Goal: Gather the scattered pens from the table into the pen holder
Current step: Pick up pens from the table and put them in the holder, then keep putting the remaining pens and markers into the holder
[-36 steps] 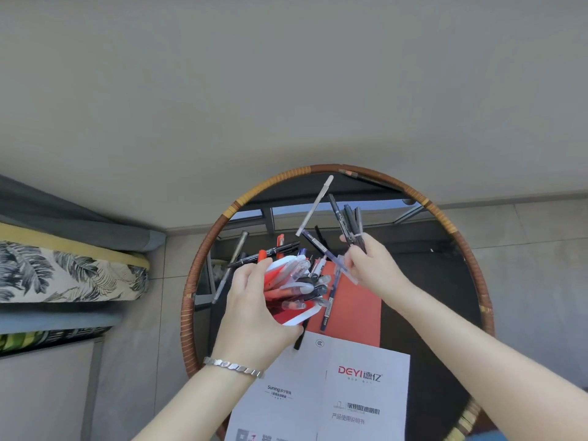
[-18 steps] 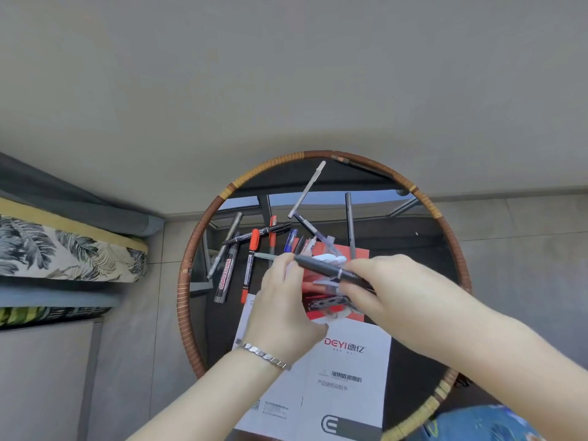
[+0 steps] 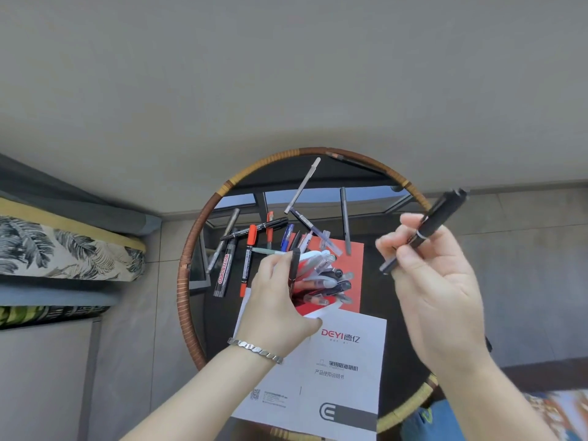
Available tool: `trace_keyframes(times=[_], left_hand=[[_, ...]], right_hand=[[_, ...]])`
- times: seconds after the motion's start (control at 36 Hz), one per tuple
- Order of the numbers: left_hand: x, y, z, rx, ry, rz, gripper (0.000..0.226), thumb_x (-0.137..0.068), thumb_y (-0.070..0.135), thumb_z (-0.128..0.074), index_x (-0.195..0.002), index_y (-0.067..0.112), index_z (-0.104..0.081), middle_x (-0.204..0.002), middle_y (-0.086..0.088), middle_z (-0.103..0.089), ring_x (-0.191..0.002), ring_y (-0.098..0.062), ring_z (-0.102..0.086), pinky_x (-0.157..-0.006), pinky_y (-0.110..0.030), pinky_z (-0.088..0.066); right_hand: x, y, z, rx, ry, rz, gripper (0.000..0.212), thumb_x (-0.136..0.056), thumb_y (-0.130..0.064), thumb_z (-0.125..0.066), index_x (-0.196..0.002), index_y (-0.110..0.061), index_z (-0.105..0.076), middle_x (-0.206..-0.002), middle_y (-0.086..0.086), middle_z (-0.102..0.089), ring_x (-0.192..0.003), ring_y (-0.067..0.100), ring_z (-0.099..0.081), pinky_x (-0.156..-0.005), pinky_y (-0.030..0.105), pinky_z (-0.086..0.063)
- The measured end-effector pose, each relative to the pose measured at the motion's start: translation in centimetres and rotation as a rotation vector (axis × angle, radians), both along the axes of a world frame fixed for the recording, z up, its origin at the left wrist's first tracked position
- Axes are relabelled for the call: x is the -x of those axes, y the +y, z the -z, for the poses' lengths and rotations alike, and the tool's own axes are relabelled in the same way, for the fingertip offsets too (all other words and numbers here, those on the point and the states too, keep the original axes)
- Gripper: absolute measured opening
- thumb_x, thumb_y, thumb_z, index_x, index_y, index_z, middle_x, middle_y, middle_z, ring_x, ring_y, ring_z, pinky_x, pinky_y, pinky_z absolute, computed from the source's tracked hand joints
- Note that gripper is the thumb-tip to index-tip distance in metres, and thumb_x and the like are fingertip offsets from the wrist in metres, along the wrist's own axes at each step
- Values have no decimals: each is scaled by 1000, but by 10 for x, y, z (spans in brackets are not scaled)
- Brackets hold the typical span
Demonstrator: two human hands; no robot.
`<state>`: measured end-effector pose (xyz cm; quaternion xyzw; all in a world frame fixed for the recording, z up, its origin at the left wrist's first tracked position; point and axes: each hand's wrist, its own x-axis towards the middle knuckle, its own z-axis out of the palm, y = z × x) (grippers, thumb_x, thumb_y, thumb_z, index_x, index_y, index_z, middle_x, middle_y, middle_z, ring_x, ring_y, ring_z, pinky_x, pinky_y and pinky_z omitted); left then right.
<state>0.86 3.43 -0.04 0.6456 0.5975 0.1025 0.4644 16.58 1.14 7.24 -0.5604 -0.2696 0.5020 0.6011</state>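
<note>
My left hand [image 3: 280,303] pinches a thin black pen [image 3: 294,265] upright, just left of a bunch of pens [image 3: 324,278] lying on a red booklet [image 3: 351,259]. My right hand [image 3: 436,281] is raised at the table's right side, closed on a thick black marker [image 3: 440,218] that points up and right; a second dark pen may be held with it. Several loose pens lie on the round glass table [image 3: 394,313]: a white pen [image 3: 302,186], a grey pen [image 3: 345,224], a whiteboard marker [image 3: 224,272], a red-capped marker [image 3: 248,259]. No pen holder is visible.
A white DEYI manual [image 3: 343,364] lies on the table's near side, partly under my left wrist. The table has a rattan-wrapped rim [image 3: 187,297]. A leaf-patterned cushion [image 3: 63,249] sits to the left and tiled floor surrounds the table.
The hands were together over the pen bunch; my right hand has pulled up and to the right with the black marker. My left hand now holds one thin black pen.
</note>
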Motion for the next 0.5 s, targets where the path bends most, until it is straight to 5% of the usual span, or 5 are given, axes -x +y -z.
trace_keyframes(times=[0.11,0.22,0.33,0.5], left_hand=[[-5,-1,-3,-2,10,32,84,-57,20,-80,-128,26,-37,-121,14,-31,-117,-9,-43,-89,-21,-45],[-8,-3,-5,-13,-25,43,81,-55,21,-80,-125,30,-40,-122,12,-35,-116,-8,-43,-92,-22,-45],[-7,-6,-6,-34,-53,50,80,-55,23,-79,-124,30,-40,-118,13,-36,-113,-8,-46,-91,-23,-47],[-7,-8,-7,-59,-97,84,84,-53,22,-79,-127,29,-40,-123,15,-37,-116,-4,-44,-95,-19,-43]], right_hand=[[21,-3,5,21,26,43,42,-90,18,-42,-88,-21,-58,-68,-11,-68,-82,6,-68,-79,19,-57],[41,-8,21,-8,-105,31,53,-87,22,-47,-108,-27,-47,-89,-5,-65,-93,4,-67,-79,16,-54],[38,-16,43,-209,-643,-12,48,-85,1,-54,-123,-27,-44,-104,-21,-56,-107,0,-58,-91,16,-48],[28,-27,72,-176,-1111,-215,37,-94,-15,-46,-128,-8,-55,-137,1,-51,-141,11,-31,-120,32,-19]])
